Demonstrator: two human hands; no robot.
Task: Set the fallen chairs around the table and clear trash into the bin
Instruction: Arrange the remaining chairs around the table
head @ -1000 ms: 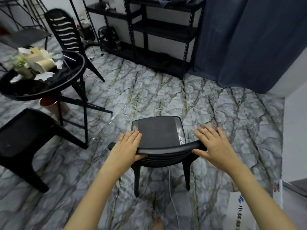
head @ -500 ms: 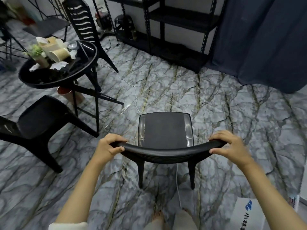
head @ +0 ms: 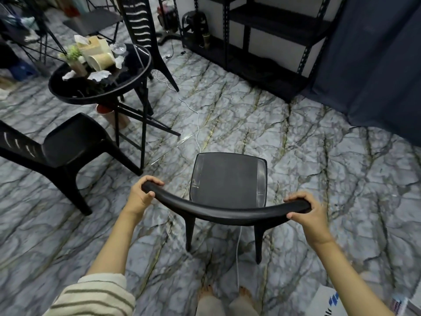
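The chair (head: pixel 230 179) stands upright on the marbled floor (head: pixel 319 156), directly in front of the person, seat facing away and curved backrest rail nearest the body. The rail runs left to right across the view, so its long axis is crosswise to the arms. 2 rear legs are visible below the rail; whether they bear on the floor or are slightly lifted cannot be told.

The left hand (head: pixel 140 196) is closed around the left end of the rail, fingers curled over the top and thumb underneath. The right hand (head: pixel 306 212) is closed around the right end in the same manner. The hands are well apart, 1 at each end. Both forearms extend forward and down, and the left arm shows a striped sleeve (head: pixel 95 297) near the elbow.

The round table (head: pixel 100 87) lies ahead and to the left, on the side of the left hand. Judged from this layout, the coming move is a carry or slide forward-left, with the seat leading toward the open side of the table. A white cable (head: pixel 196 124) crosses the floor between chair and table and could snag a leg.

2 other chairs are already near the table: a low chair (head: pixel 68 144) on its near-left side and a tall slatted chair (head: pixel 141 26) behind it. Crumpled paper (head: pixel 99 75) and an overturned paper cup (head: pixel 100 61) remain on the tabletop. No bin can be identified with certainty.
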